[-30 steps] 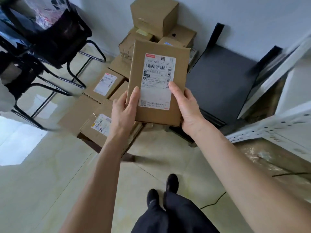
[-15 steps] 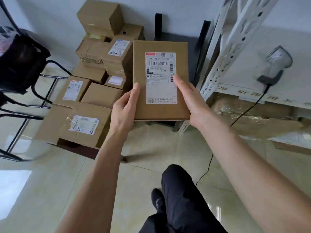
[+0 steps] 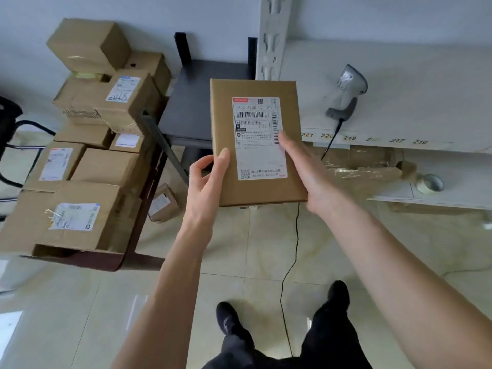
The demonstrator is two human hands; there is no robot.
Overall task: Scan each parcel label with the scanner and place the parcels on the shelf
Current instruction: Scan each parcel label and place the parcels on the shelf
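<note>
- The flat parcel (image 3: 255, 142) is being held at frame centre, label (image 3: 259, 138) facing up, gripped on both sides: left hand (image 3: 206, 185) with fingers curled round its 8 o'clock edge, right hand (image 3: 306, 171) with thumb lying across the label's barcode.
- The scanner (image 3: 346, 95) is lying at 2 o'clock on the shelf (image 3: 426, 102), untouched; scanning is judged not yet done.
- Risk is being noted: one hand must be freed for the scanner, so the parcel could tip from a single-sided grip.
- The scanner cable (image 3: 292, 249), hanging to the floor near the feet, could be snagged.
- Open shelf room is being seen right of the scanner; stacked boxes (image 3: 101, 107) are crowding 9 o'clock.
</note>
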